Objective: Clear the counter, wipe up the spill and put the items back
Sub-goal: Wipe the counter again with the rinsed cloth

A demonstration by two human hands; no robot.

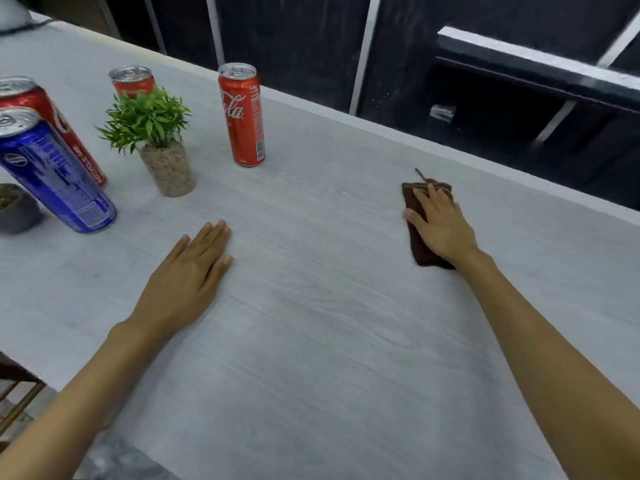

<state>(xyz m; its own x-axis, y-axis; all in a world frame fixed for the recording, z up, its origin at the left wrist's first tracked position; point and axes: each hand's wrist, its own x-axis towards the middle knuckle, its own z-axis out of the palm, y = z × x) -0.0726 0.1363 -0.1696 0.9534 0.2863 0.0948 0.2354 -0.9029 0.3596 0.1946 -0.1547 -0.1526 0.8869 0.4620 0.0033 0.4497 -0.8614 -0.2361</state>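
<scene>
My right hand (440,225) presses flat on a folded brown cloth (414,244) on the grey counter (329,306), at the right near the far edge. My left hand (194,271) lies flat and open on the counter at centre left, holding nothing. A red Coca-Cola can (242,116) stands upright behind the middle. At the left stand a blue Pepsi can (55,171), a red can (41,109) behind it and another red can (133,81) behind a small green plant in a stone pot (162,157). No spill is visible.
A dark grey pot (17,209) sits at the far left edge. Beyond the counter's far edge are dark panels with metal bars and a black shelf (536,67). A wooden chair frame (17,396) shows below the counter's near-left corner.
</scene>
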